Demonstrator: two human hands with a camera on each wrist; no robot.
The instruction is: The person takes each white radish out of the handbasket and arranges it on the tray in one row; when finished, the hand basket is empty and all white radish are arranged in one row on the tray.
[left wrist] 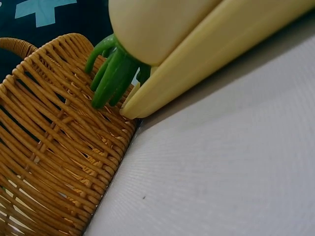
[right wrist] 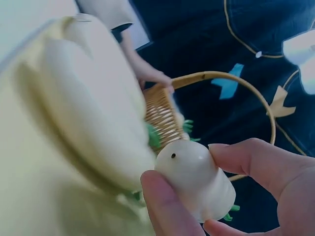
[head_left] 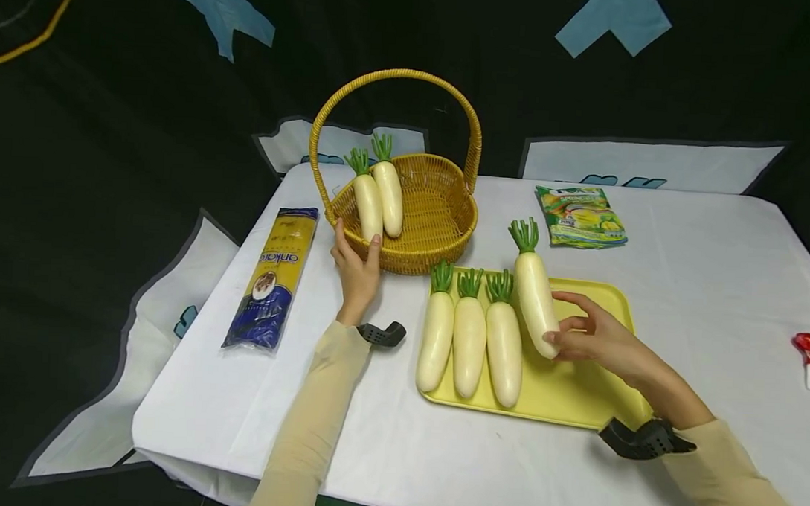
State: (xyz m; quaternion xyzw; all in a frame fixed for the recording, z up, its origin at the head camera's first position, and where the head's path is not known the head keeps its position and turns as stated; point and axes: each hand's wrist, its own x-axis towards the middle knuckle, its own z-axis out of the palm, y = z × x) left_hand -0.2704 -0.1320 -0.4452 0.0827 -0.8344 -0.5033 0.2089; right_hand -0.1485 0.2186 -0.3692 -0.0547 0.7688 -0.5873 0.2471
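Note:
My right hand (head_left: 592, 338) pinches a white radish (head_left: 536, 295) with a green top near its lower end, over the yellow tray (head_left: 574, 397). In the right wrist view, thumb and fingers grip the rounded end of that radish (right wrist: 189, 164). Three more radishes (head_left: 469, 344) lie side by side on the tray's left half, tops away from me. My left hand (head_left: 359, 277) holds the front left rim of the wicker basket (head_left: 439, 239), whose woven wall (left wrist: 59, 142) fills much of the left wrist view. Two radishes (head_left: 388, 196) lean inside the basket's left side.
Left of the basket lies a blue and gold ankara packet (head_left: 270, 282). A green and yellow packet (head_left: 582, 218) lies behind the tray, and a red lollipop (head_left: 808, 345) at the far right. The basket's tall handle (head_left: 401, 74) arches above it. White cloth (head_left: 705, 293) covers the table.

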